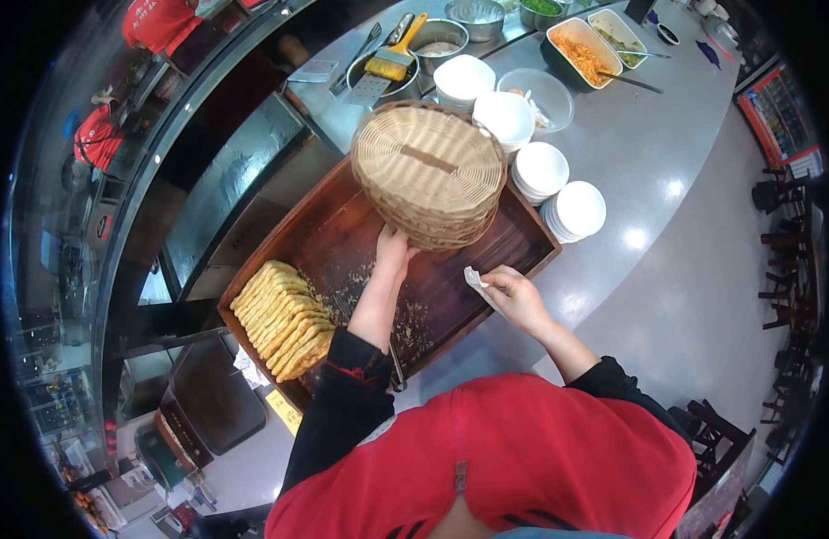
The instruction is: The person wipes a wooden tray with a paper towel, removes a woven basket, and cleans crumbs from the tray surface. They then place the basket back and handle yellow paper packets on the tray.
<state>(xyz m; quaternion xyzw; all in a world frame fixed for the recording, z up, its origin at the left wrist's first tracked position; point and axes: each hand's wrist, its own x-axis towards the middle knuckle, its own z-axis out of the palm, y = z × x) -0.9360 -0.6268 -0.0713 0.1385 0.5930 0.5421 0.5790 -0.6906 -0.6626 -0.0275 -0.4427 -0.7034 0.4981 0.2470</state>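
My left hand (395, 249) is at the near rim of a stack of oval wicker baskets (428, 158); its fingertips are partly hidden by the weave. The stack is above the far end of a dark wooden tray (434, 276). Between the thumb and fingers of my right hand (515, 293) is a crumpled white paper tissue (476, 277), over the tray's near right edge. A row of golden flatbreads (283, 320) fills the tray's left end, with crumbs scattered beside it. Metal tongs (396, 370) lie partly hidden behind my left forearm.
Stacks of white bowls (542, 168) stand along the tray's right side. Beyond them are a clear plastic bowl (556, 101) and a tub of shredded orange food (579, 57). A yellow-handled brush (397, 57) rests on a metal pot. Co-workers in red (101, 138) are behind the glass.
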